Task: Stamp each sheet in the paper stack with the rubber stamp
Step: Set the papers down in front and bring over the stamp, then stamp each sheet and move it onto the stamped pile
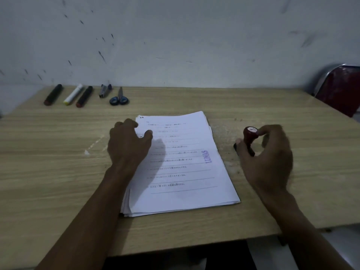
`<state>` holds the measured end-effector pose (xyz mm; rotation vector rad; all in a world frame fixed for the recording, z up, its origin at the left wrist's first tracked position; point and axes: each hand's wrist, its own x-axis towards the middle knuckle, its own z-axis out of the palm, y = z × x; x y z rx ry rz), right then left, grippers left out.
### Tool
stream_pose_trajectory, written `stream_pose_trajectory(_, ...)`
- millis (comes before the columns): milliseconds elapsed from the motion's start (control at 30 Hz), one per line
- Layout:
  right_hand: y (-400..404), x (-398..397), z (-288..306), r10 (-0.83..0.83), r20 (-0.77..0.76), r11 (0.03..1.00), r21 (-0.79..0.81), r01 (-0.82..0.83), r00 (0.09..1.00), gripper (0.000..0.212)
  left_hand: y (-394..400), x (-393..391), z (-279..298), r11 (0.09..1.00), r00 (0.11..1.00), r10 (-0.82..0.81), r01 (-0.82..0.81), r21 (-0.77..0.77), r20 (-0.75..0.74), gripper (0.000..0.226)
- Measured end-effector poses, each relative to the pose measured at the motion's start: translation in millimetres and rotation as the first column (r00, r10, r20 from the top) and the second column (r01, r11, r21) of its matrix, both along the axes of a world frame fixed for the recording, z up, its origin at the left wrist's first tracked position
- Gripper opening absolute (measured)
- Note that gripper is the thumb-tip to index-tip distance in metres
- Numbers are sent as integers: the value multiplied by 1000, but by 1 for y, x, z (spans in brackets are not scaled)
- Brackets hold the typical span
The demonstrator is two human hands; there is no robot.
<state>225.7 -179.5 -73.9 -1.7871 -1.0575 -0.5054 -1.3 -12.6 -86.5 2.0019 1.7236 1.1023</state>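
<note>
A stack of white printed sheets [181,172] lies in the middle of the wooden table [58,152]. The top sheet bears a purple "LUNAS" stamp mark [208,156] near its right edge. My left hand [128,143] rests on the stack's upper left corner, fingers spread over the paper's edge. To the right of the stack, my right hand [266,152] grips the rubber stamp [249,137] by its dark red handle; the stamp stands upright with its black base on the table, apart from the paper.
Along the table's far edge lie three markers [68,95], a small stapler-like item [104,91] and blue-handled scissors [119,98]. A red chair [339,88] stands at the right rear. A scuffed white wall rises behind the table. The front edge is close to me.
</note>
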Motion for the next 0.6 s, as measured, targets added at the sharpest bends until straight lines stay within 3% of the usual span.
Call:
stream_pose_trajectory(100,2,-20,-6,96,-55,960,-258,-107,994,22,2,-8,-2,981,993,14,-37,-192,-119,58)
stream_pose_trajectory(200,9,-32,-14,53,-102,816,-569,-102,993,45,-1,-8,-1,981,997,-10,-5,-196,-74,41)
stream_pose_trajectory(267,12,-36,-13,26,-157,815,-568,-112,987,46,-2,-8,1,979,1000,9,-8,-206,7,40)
stream_pose_trajectory(367,13,-37,-8,12,-311,870,-466,-163,950,32,-1,-11,2,974,991,58,-29,-227,120,51)
stream_pose_trajectory(500,16,-36,-4,-4,-447,917,-357,-175,894,24,-1,-10,3,972,990,63,-33,-231,123,56)
stream_pose_trajectory(600,19,-33,-5,6,-465,917,-350,-190,885,19,-1,-10,2,972,993,65,-41,-232,100,57)
